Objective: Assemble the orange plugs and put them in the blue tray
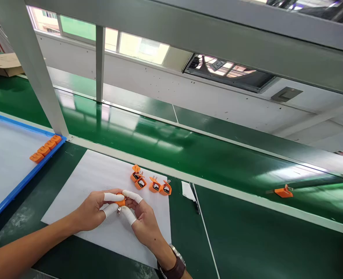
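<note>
My left hand (97,211) and my right hand (141,217) meet over a white foam sheet (81,182). Both pinch one small orange plastic part (120,202) with a metal tip showing below it. White finger cots cover the thumbs and forefingers. Just beyond the hands, several more orange parts (151,184) with metal prongs lie in a loose row on the sheet. A watch is on my right wrist.
A blue-framed white tray (20,182) at the left carries a short row of orange parts (45,149) along its edge. One orange part (283,191) lies on the green conveyor belt at the right. A grey frame post (40,85) stands behind the tray.
</note>
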A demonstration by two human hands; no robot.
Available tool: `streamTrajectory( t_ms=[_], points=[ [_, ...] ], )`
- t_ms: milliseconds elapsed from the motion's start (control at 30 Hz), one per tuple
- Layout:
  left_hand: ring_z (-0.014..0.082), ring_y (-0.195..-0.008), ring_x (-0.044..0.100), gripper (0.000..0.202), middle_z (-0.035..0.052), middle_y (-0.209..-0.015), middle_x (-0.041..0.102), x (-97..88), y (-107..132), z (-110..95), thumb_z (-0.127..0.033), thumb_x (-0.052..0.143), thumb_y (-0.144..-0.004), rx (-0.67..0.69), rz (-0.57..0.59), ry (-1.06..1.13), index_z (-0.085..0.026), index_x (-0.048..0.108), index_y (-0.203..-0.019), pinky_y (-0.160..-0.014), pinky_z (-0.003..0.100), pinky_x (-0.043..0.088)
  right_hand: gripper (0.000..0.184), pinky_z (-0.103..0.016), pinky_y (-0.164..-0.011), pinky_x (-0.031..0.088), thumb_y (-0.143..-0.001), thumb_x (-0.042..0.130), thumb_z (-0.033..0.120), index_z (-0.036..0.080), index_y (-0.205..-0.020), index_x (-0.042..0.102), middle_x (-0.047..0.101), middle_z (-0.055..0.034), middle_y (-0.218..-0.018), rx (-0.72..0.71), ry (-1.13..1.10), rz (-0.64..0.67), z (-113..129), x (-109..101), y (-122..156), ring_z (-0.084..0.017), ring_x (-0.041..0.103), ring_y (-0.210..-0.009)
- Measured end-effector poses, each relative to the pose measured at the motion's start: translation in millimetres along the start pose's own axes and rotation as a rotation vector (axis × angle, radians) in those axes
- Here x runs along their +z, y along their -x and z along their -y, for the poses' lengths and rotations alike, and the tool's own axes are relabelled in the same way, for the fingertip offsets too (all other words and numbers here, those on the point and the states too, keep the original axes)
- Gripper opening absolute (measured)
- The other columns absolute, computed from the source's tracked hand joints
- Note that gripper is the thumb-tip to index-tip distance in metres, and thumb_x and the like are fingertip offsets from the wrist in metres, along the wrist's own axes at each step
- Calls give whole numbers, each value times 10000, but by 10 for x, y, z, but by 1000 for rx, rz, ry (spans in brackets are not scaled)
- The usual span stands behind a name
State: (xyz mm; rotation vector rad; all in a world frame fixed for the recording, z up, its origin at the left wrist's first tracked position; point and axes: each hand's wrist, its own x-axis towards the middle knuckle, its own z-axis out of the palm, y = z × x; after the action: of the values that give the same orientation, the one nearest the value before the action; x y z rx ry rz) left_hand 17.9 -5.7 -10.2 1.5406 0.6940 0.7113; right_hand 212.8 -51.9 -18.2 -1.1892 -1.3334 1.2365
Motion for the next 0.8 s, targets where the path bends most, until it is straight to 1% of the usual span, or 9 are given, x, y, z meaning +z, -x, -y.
streamTrajectory(
  t_ms=[133,300,467,633,800],
  points=[
    [278,-1321,554,359,42,-1438,585,0,4,29,-167,552,-937,25,-25,-23,-256,686,-1258,-1114,421,491,364,-436,-914,578,-882,685,301,239,-1226,588,689,-69,-1057,26,-33,3,9,40,-7,-224,680,-975],
    [280,-1328,548,341,43,-1442,581,-6,8,50,-175,586,-922,-28,-33,-13,-256,699,-1234,-1128,434,480,356,-454,-921,576,-878,697,328,236,-1204,585,697,-64,-1057,50,-123,17,-1,47,-15,-224,688,-965],
    [283,-1298,576,327,33,-1443,580,-34,-24,52,-215,608,-924,-77,-15,22,-265,697,-1235,-1104,441,507,365,-454,-1002,546,-878,705,342,227,-1204,591,719,-62,-1102,103,-238,72,11,7,-33,-225,691,-1053],
    [279,-1317,558,333,16,-1443,581,-41,-41,89,-216,646,-908,-83,-2,32,-278,698,-1230,-1126,429,486,331,-462,-1006,538,-893,686,346,222,-1183,586,720,-70,-1116,108,-239,94,-20,-18,-50,-228,689,-1067],
    [280,-1296,579,330,14,-1451,572,-24,-64,72,-221,667,-899,-68,9,43,-287,706,-1219,-1087,424,524,299,-469,-949,556,-887,679,324,224,-1155,588,713,-73,-1073,102,-167,72,-84,3,-57,-234,691,-1012]
  ],
)
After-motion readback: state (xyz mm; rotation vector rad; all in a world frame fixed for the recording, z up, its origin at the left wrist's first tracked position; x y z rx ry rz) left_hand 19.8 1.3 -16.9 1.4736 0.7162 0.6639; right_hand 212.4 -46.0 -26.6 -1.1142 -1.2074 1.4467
